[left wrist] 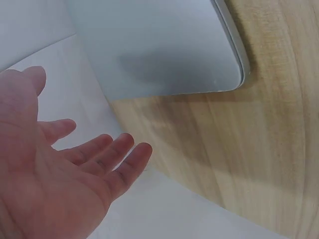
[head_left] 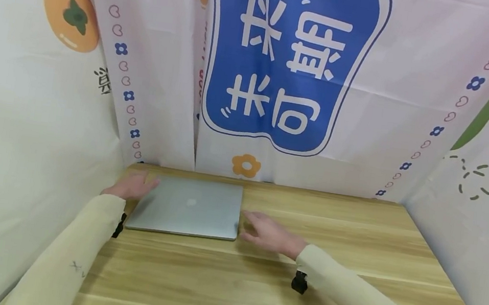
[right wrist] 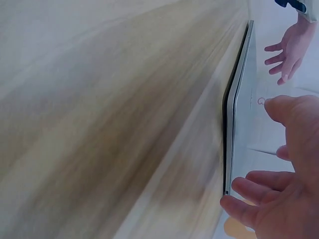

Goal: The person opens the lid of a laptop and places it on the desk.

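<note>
A closed silver laptop [head_left: 190, 212] lies flat on the wooden table [head_left: 345, 300], its lid logo facing up. By its left side is my left hand [head_left: 132, 186], fingers spread and relaxed; the left wrist view has this hand [left wrist: 75, 164] apart from the laptop's corner [left wrist: 219, 74], with nothing in it. My right hand [head_left: 271, 234] is at the laptop's right edge, fingers loosely bent and pointing toward it. In the right wrist view the right fingertips [right wrist: 239, 209] overlap the near end of the laptop's edge [right wrist: 232, 124], and the palm holds nothing.
Printed white cloth [head_left: 168, 60] with a large blue sign hangs behind the table's far edge. White cloth walls stand at the left [head_left: 18, 143] and right [head_left: 488, 205]. Black wrist straps [head_left: 299, 282] sit on both sleeves.
</note>
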Demonstrator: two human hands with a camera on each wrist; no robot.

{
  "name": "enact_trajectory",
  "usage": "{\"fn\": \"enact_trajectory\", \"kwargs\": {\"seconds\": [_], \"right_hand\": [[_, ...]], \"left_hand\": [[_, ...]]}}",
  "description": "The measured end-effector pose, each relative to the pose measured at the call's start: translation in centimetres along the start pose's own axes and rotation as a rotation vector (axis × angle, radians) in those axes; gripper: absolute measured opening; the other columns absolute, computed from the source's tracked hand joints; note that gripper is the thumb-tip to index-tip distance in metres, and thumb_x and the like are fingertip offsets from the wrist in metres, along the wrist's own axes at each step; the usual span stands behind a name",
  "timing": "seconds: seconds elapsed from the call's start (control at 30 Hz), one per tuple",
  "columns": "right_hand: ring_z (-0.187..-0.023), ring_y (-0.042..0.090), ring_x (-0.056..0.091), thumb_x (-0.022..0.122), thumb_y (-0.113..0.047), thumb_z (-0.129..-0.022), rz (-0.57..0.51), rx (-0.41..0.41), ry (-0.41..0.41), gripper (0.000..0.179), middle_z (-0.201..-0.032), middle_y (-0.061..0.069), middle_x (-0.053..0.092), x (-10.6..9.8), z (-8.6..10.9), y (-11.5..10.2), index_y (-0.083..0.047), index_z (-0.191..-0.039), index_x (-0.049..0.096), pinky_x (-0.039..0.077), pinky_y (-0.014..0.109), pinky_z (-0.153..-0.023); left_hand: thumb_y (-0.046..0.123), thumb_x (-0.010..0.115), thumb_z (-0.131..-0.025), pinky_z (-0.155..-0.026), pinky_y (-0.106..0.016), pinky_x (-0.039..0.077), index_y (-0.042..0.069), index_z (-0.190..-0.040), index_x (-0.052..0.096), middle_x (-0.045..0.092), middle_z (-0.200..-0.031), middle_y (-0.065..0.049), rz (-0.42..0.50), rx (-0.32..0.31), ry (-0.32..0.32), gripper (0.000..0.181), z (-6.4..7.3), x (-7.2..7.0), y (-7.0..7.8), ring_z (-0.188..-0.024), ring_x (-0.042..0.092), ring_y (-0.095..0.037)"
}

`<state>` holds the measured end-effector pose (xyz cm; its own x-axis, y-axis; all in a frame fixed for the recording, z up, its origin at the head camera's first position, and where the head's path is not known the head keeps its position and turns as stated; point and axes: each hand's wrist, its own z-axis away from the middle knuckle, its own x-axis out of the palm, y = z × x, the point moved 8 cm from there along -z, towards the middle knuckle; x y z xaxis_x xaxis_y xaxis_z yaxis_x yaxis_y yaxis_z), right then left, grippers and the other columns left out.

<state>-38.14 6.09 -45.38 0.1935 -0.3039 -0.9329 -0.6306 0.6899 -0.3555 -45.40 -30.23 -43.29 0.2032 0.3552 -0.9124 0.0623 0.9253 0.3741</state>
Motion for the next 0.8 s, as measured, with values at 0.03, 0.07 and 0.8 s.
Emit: {"fn": "enact_trajectory", "kwargs": {"seconds": [0.03, 0.07, 0.8], "right_hand": [[-0.137, 0.029, 0.046, 0.057, -0.041, -0.098, -0.003, -0.004, -0.004, 0.07, -0.153, 0.015, 0.042, 0.1, -0.1, -0.2, -0.006, -0.153, 0.031, 0.04, 0.043, -0.113], [-0.138, 0.03, 0.046, 0.057, -0.041, -0.098, -0.004, -0.009, -0.007, 0.07, -0.153, 0.017, 0.042, 0.3, -0.1, -0.3, -0.005, -0.153, 0.031, 0.039, 0.043, -0.114], [-0.124, 0.027, 0.056, 0.067, -0.03, -0.093, 0.057, 0.009, 0.053, 0.055, -0.142, 0.017, 0.052, 1.8, -1.0, -2.4, -0.007, -0.141, 0.051, 0.05, 0.04, -0.104]], "left_hand": [[0.066, 0.023, -0.099, -0.115, -0.066, 0.018, -0.012, -0.151, 0.01, 0.014, -0.155, -0.038, 0.004, -0.001, -0.002, 0.095, 0.0, 0.1, -0.1, -0.141, 0.017, -0.058], [0.065, 0.023, -0.1, -0.115, -0.066, 0.018, -0.012, -0.152, 0.009, 0.013, -0.155, -0.038, 0.002, -0.004, -0.003, 0.094, 0.0, 0.3, -0.3, -0.141, 0.016, -0.058], [0.049, 0.032, -0.103, -0.115, -0.068, 0.014, -0.011, -0.152, 0.008, 0.009, -0.156, -0.038, 0.062, -0.089, -0.01, 0.082, -0.9, 2.1, -1.6, -0.142, 0.009, -0.059]]}}
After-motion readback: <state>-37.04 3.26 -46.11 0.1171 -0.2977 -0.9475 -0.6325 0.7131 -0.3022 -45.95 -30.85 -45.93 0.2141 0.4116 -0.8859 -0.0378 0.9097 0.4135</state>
